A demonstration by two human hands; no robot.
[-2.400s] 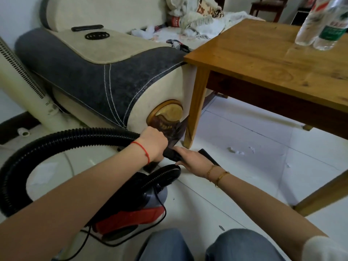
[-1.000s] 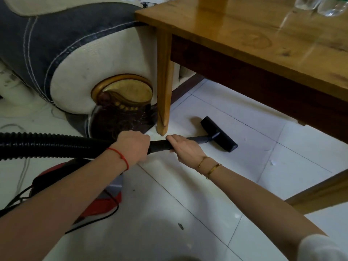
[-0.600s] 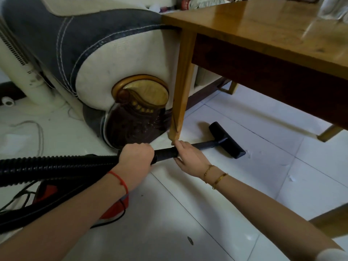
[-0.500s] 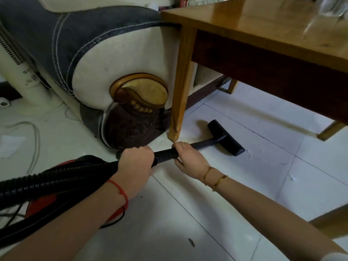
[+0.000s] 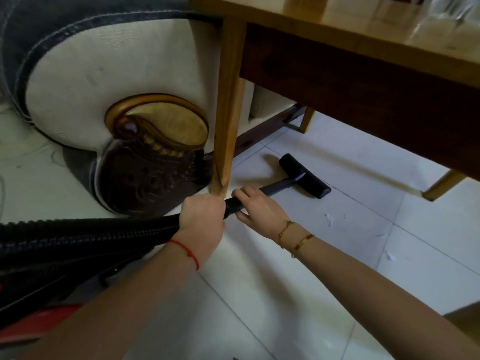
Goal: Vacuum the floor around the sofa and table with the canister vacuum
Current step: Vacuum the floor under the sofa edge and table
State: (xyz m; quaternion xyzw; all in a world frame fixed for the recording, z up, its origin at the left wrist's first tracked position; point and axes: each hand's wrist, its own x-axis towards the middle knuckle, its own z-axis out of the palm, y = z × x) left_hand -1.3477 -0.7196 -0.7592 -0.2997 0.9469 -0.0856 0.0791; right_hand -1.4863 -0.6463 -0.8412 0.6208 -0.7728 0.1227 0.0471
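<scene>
white tiled floor [image 5: 298, 294], black vacuum nozzle [image 5: 304, 175], paper scraps [image 5: 329, 219]

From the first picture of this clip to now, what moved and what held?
The floor nozzle, first drawn in by the hands, now lies out on the tiles under the table, past its leg. Unchanged: left hand grips the hose end, right hand the wand.

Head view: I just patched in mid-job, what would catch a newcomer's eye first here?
Both hands on the vacuum wand: the left hand grips where the ribbed hose joins, the right hand just ahead. The black floor nozzle sits on white tile under the wooden table, beside the sofa's carved arm end.
</scene>
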